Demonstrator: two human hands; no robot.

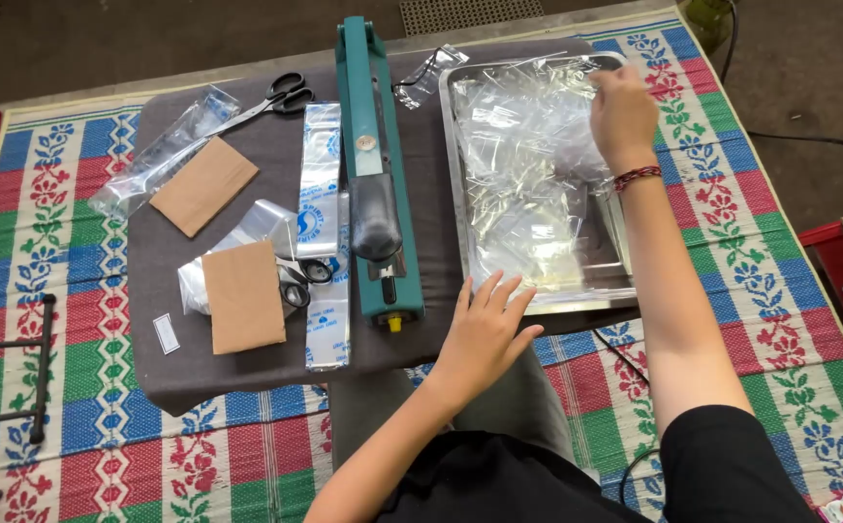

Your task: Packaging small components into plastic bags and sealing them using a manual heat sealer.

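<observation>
Patterned woven mat [73, 232] under a grey cloth [165, 373], left hand [480, 334] flat, fingers spread, on the metal tray's [451, 126] near rim, right hand [623, 111] pinching clear plastic bags [528, 165] piled inside, teal heat sealer [375, 165] just left of the tray.

Teal heat sealer [375, 174]; grey cloth [170, 261]; my red braided bracelet [638, 176]; floral mat [73, 291] striped red, green, blue; brown cardboard pieces [242, 295].

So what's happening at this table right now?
A person sits at a grey cloth on a patterned mat. The right hand reaches into clear bags piled in a metal tray; whether it grips one is unclear. The left hand rests open at the tray's near edge, beside a teal heat sealer.
</observation>
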